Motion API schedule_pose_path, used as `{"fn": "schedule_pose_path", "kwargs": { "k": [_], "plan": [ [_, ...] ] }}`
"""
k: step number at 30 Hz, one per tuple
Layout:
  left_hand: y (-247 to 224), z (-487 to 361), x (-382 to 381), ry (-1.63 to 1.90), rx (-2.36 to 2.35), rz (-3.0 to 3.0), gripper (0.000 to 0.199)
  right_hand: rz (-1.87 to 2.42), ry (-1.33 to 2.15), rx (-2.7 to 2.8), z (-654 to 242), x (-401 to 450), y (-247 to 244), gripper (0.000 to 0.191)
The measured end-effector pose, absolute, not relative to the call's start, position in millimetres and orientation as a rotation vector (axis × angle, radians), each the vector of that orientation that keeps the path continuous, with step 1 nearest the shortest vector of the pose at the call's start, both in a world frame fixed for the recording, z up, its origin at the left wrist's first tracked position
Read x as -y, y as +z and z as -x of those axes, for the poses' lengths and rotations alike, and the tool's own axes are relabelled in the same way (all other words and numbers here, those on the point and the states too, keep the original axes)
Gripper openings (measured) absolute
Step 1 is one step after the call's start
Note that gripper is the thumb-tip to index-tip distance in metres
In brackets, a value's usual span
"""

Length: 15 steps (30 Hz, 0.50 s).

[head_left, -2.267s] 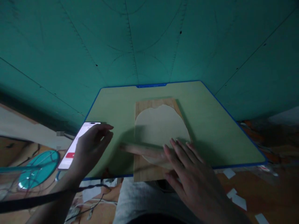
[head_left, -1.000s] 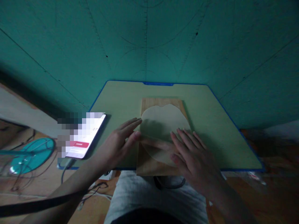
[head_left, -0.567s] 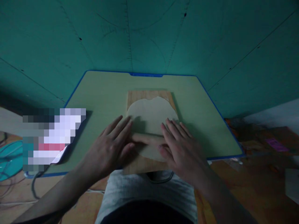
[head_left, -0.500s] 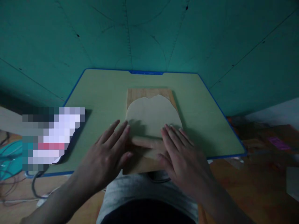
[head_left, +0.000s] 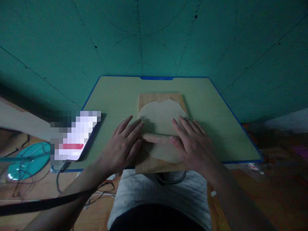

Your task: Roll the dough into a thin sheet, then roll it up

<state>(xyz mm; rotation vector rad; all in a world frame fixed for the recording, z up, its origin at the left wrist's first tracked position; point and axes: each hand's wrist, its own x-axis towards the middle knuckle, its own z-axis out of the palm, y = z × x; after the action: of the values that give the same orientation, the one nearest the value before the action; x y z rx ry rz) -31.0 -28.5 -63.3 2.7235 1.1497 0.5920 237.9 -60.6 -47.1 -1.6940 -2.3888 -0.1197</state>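
Observation:
A thin, wide sheet of pale dough (head_left: 160, 117) lies on a wooden board (head_left: 149, 167), its lower edge near the board's front. Across the dough rests a wooden rolling pin (head_left: 157, 138). My left hand (head_left: 126, 141) lies flat over the pin's left end, fingers stretched out and pointing forward. Over the right end is my right hand (head_left: 190, 138), its fingers spread and its thumb by the pin. Both palms hide the ends of the pin.
The board stands on a pale green table (head_left: 115, 96) with a blue rim. A phone-like device (head_left: 79, 136), partly blurred out, lies at the left with a cable. A teal round object (head_left: 30, 163) and cables are on the floor. A green wall rises behind.
Both hands and the rolling pin have moved forward over the dough, and more dough shows on the near side of the pin. The camera view has shifted, so the scene sits further right.

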Motion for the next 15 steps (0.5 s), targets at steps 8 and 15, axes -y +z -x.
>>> {"fn": "schedule_pose_path", "kwargs": {
  "k": [8,15],
  "plan": [
    [-62,39,93,0.533,-1.164,-2.705,0.074,1.553,-0.113,2.439,-232,117,-53,0.060],
    [-55,52,99,0.550,-1.090,-2.679,0.074,1.528,-0.081,2.460,-235,126,-54,0.059]
  ]
}}
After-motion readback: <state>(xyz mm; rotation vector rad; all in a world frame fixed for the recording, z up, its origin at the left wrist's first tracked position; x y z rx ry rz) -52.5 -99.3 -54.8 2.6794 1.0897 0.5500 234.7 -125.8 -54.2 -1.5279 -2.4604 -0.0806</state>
